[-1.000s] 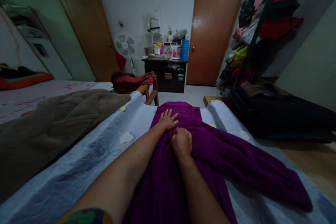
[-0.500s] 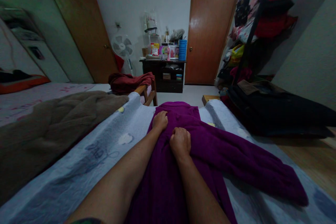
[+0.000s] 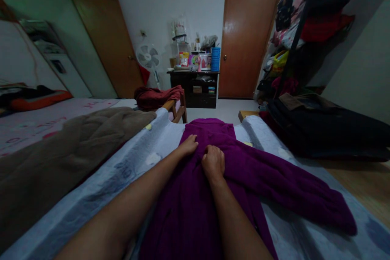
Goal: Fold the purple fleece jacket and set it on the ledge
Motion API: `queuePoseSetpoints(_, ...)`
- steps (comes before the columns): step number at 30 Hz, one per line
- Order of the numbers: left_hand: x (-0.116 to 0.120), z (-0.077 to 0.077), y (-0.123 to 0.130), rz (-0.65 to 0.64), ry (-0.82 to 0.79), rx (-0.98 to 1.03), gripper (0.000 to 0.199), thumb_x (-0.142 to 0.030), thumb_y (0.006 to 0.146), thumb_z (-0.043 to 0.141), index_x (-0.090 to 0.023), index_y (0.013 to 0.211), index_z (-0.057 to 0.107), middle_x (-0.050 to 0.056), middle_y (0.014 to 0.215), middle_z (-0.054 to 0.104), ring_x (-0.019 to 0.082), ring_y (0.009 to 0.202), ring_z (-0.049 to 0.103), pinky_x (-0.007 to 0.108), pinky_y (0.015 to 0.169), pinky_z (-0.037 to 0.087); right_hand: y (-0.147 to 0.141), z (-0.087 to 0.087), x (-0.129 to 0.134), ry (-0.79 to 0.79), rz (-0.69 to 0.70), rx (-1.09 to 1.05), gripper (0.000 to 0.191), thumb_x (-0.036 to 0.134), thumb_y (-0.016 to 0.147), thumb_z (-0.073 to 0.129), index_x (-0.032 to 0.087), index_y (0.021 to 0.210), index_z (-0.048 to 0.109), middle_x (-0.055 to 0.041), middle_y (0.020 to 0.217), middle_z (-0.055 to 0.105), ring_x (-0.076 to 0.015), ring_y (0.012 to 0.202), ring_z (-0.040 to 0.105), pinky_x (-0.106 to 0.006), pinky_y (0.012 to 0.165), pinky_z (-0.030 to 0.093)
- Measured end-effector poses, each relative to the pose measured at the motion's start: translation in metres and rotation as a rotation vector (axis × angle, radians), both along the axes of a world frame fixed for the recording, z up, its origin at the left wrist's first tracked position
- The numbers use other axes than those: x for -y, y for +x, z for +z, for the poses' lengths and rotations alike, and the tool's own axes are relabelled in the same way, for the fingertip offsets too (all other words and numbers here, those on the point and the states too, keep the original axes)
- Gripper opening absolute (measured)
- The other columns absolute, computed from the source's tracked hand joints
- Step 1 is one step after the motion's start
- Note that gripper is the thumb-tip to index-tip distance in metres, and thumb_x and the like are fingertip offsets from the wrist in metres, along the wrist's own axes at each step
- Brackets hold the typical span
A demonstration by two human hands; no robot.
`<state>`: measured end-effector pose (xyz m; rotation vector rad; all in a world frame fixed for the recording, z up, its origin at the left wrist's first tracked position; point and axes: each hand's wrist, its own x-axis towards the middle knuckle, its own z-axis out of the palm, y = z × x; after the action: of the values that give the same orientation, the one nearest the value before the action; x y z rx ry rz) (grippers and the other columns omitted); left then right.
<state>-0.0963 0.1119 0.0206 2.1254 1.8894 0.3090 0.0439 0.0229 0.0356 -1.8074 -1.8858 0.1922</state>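
Pale blue-grey patterned sheet (image 3: 134,178) covers the bed surface, dim room, white wall at the far side. Both hands are on a deep purple, long-sleeved soft fabric garment (image 3: 250,166) lying mid-sheet, straight ahead.

Grip: right hand (image 3: 213,161) is curled into a loose fist, knuckles up, on the garment's middle; can't tell if cloth is pinched under it. Left hand (image 3: 189,145) sits just left and slightly farther, fingers bent down onto the cloth near its left edge; fingertips hidden, so can't confirm a hold there either. Hands are near each other, not touching.

Garment: body runs from the near edge to its far end, creased around the hands. One sleeve stretches out to the near right.

Left: brown-grey plush blanket (image 3: 79,142) on the bed. Farther, dark red bunched cloth (image 3: 158,96) over a wooden bed frame (image 3: 183,109).

Right: stack of dark folded clothes (image 3: 323,130) by a light wooden board (image 3: 362,178).

Far: black low cabinet (image 3: 201,100) with clutter on top, white standing fan (image 3: 148,57) to its left, brown wooden door (image 3: 246,40) to its right.
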Motion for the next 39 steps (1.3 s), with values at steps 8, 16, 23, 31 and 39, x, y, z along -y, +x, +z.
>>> queuePoseSetpoints(8, 0.076, -0.020, 0.019, 0.069, 0.045, -0.093, 0.053, -0.035, 0.096, 0.030, -0.013, 0.143, 0.038, 0.013, 0.155, 0.028, 0.025, 0.145, 0.021, 0.042, 0.115, 0.024, 0.001, 0.000, 0.004, -0.040, 0.022, 0.105, 0.041, 0.020, 0.089, 0.043, 0.012, 0.125, 0.061, -0.0138, 0.139, 0.052, -0.0265, 0.137, 0.034, -0.039, 0.111, 0.018)
queuePoseSetpoints(16, 0.088, -0.016, 0.025, 0.077, 0.122, -0.193, 0.052, -0.038, 0.098, 0.027, -0.018, 0.144, 0.038, 0.012, 0.155, 0.030, 0.026, 0.144, 0.023, 0.043, 0.113, 0.025, 0.025, 0.013, 0.000, -0.237, 0.120, 0.223, 0.050, 0.040, 0.092, 0.039, 0.017, 0.135, 0.052, -0.0124, 0.147, 0.042, -0.0268, 0.138, 0.032, -0.044, 0.110, 0.020)
queuePoseSetpoints(23, 0.090, -0.014, 0.026, 0.087, 0.124, -0.173, 0.053, -0.039, 0.097, 0.029, -0.017, 0.145, 0.038, 0.013, 0.155, 0.030, 0.026, 0.144, 0.024, 0.043, 0.114, 0.025, 0.043, 0.031, -0.016, -0.395, 0.091, 0.250, 0.061, 0.048, 0.088, 0.043, 0.014, 0.139, 0.048, -0.0144, 0.149, 0.039, -0.0308, 0.138, 0.032, -0.049, 0.110, 0.022)
queuePoseSetpoints(31, 0.088, -0.018, 0.026, 0.092, 0.138, -0.170, 0.053, -0.037, 0.096, 0.030, -0.017, 0.144, 0.039, 0.013, 0.155, 0.030, 0.026, 0.144, 0.023, 0.044, 0.115, 0.024, 0.028, 0.030, -0.053, -0.260, 0.238, 0.296, 0.063, 0.046, 0.093, 0.038, 0.017, 0.149, 0.030, -0.0073, 0.159, 0.019, -0.0235, 0.146, 0.010, -0.046, 0.115, 0.010)
queuePoseSetpoints(39, 0.092, -0.012, 0.028, 0.102, 0.147, -0.170, 0.052, -0.038, 0.096, 0.030, -0.019, 0.144, 0.039, 0.012, 0.154, 0.032, 0.026, 0.143, 0.025, 0.045, 0.113, 0.025, 0.073, 0.008, -0.044, -0.300, 0.175, 0.296, 0.062, 0.054, 0.096, 0.028, 0.021, 0.148, 0.033, -0.0065, 0.158, 0.022, -0.0240, 0.145, 0.014, -0.047, 0.113, 0.014)
